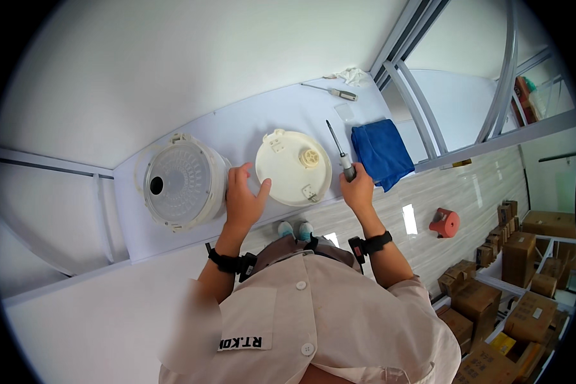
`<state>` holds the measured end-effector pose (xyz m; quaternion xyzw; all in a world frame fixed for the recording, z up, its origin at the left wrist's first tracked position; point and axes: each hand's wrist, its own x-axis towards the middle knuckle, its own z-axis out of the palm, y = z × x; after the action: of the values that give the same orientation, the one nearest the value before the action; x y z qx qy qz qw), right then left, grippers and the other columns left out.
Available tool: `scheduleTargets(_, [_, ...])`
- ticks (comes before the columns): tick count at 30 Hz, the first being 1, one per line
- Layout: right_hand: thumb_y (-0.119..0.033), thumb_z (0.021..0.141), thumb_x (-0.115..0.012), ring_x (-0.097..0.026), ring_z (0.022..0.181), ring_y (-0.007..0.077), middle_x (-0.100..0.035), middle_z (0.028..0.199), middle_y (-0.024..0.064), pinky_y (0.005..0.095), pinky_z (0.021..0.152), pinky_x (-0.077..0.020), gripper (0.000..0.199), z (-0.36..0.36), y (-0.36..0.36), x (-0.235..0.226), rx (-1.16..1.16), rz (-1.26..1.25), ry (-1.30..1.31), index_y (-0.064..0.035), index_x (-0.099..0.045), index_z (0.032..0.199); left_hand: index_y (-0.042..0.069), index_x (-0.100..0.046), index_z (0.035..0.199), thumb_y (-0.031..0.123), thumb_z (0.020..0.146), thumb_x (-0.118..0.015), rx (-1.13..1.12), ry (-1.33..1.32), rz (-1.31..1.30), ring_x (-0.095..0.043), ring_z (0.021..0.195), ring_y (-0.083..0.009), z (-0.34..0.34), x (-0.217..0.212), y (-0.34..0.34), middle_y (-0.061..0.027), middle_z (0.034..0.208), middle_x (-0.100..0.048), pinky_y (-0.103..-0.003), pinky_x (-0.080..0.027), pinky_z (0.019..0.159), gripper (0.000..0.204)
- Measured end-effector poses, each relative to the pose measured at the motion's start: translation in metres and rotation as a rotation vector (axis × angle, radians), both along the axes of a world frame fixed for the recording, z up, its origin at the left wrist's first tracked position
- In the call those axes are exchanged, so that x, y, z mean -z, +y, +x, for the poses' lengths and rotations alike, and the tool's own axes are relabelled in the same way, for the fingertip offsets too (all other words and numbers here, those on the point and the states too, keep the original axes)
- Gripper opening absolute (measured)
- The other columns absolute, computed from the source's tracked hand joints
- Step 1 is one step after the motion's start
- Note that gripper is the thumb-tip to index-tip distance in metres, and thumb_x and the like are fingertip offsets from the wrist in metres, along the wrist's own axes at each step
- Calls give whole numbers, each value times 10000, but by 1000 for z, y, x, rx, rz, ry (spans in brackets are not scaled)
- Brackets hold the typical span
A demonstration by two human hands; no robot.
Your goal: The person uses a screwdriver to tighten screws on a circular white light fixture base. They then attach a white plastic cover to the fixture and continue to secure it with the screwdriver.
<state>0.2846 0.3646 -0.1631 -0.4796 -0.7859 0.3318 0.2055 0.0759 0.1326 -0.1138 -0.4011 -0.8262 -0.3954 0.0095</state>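
My right hand (358, 187) is wrapped round the grey and dark handle of a screwdriver (336, 141), whose shaft points away from me over the table. Fingers apart, my left hand (244, 195) hovers between a white bucket-like container (179, 182) and a round cream cover (281, 182); I cannot tell whether it touches either. The container has a translucent ribbed top with a dark round hole at its left. On the cover lie or sit a small spoked round cream part (310, 158) and small fittings near its edge.
A folded blue cloth (382, 152) lies right of the screwdriver. Behind are a second screwdriver (342, 94) and a crumpled white cloth (352, 75). The white table (230, 121) meets a wall. Metal framing (416, 109) stands at the right; a red stool (445, 223) and cardboard boxes (477, 301) are on the floor side.
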Motion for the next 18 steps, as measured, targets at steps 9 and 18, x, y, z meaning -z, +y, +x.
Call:
scheduleTargets(9, [-64, 886, -846, -647, 783, 90, -717, 855, 15, 285, 698, -532, 211, -12, -29, -88, -294, -595, 484, -22, -676, 1004, 82, -760, 1105, 154, 919, -801, 436, -3, 80, -713, 827, -260, 36, -68, 40, -59, 968, -728, -373, -577, 684, 204])
scheduleTargets(18, [2, 924, -807, -685, 698, 146, -744, 938, 71, 281, 620, -541, 209, -19, -39, -94, -348, -1081, 726, -60, -637, 1030, 60, -776, 1002, 45, 842, -847, 540, 119, 273, -721, 792, -245, 34, -56, 47, -58, 975, -753, -355, -592, 644, 176])
